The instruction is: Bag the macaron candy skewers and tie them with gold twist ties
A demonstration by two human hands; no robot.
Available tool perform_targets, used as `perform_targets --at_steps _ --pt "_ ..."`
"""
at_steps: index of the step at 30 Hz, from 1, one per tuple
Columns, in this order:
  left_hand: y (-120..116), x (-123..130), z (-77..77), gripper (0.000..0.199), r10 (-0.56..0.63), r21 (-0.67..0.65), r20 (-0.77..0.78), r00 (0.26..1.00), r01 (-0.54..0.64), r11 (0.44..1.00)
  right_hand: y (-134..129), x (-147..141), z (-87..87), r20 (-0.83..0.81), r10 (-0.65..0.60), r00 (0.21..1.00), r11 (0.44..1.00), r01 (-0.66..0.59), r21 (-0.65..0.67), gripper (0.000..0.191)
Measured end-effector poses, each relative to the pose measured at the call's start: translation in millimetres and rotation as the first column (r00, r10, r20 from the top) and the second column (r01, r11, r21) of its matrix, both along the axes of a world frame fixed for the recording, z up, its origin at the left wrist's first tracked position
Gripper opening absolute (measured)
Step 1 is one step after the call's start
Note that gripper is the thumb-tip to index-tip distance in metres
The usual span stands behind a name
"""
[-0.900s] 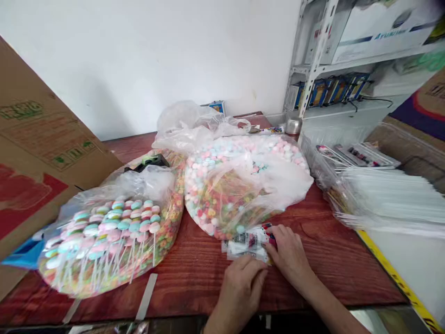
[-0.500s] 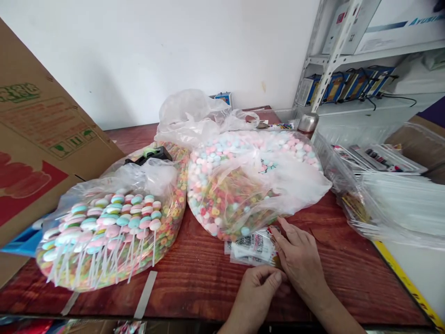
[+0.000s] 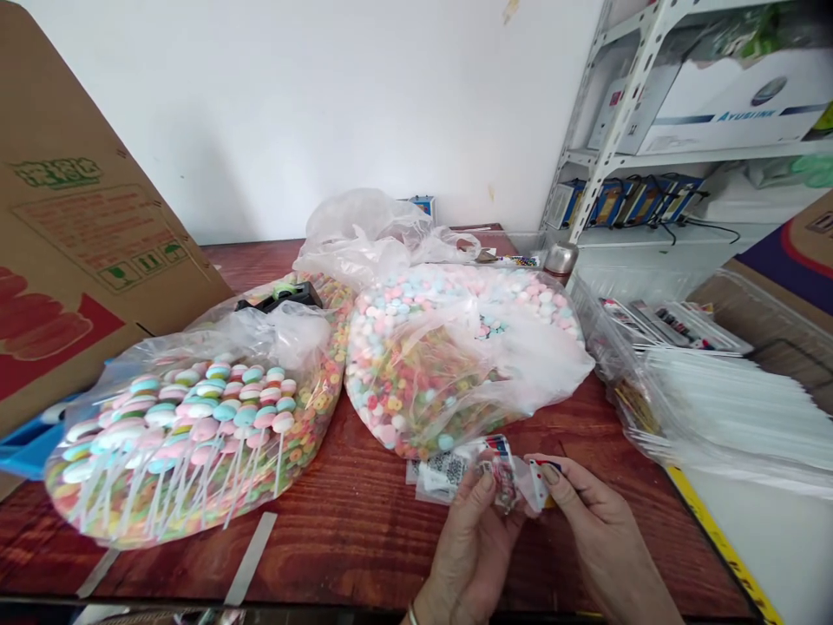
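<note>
A small printed plastic packet [image 3: 502,473] was pinched above the bench [image 3: 364,555] between the fingers [image 3: 487,482] of the left hand [image 3: 468,555] and the right hand [image 3: 595,512], with both wrists turned inward. Just beside it lay packets with QR codes [image 3: 442,473], and a box [image 3: 729,108] on the shelf [image 3: 690,156] read "AYUBLINK".

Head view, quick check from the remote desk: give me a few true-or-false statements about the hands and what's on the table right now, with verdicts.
1. The left hand and right hand hold a small printed plastic packet up off the red wooden table. True.
2. The lollipops lie loose on the table. False: they are inside a clear plastic bag, on top of coloured ring-shaped sweets.
3. A pile of printed packets lies in front of the bag of round sweets. True.
4. The right hand lies flat on the table. False: it is raised, pinching the packet.
5. A bundle of white sticks lies to the right of the hands. True.
</note>
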State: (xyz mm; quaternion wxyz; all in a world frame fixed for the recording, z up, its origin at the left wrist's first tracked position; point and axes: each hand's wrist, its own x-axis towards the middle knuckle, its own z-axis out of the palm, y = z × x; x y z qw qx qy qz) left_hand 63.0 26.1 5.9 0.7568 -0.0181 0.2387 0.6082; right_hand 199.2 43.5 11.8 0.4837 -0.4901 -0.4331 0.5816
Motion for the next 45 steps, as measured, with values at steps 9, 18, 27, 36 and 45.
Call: perform_targets --at_steps 9,18,27,36,45 --pt "-12.4 -3.2 17.3 0.046 0.106 0.143 -0.290 0.951 -0.067 0.987 -9.9 -19.0 6.1 -0.225 -0.028 0.974 0.989 -0.005 -0.147 0.023" --pt "-11.9 -7.8 11.9 0.033 0.075 0.049 -0.499 0.863 -0.059 0.997 -14.6 -17.1 14.9 -0.071 0.037 0.997 0.998 -0.040 -0.042 0.028" --pt "-6.1 -10.6 15.8 0.020 0.130 0.029 -0.533 0.836 -0.136 0.990 -15.2 -14.5 7.4 0.434 0.023 0.900 0.990 -0.080 0.112 0.037" --pt "-2.4 -9.0 11.9 0.026 0.236 0.002 -0.411 0.880 -0.258 0.966 -10.6 -22.2 7.6 0.041 0.167 0.985 0.986 -0.166 -0.011 0.036" --pt "-5.8 -15.1 7.8 0.027 0.189 0.023 -0.510 0.839 -0.206 0.978 -17.4 -25.4 0.5 0.243 0.119 0.963 0.988 -0.139 0.067 0.033"
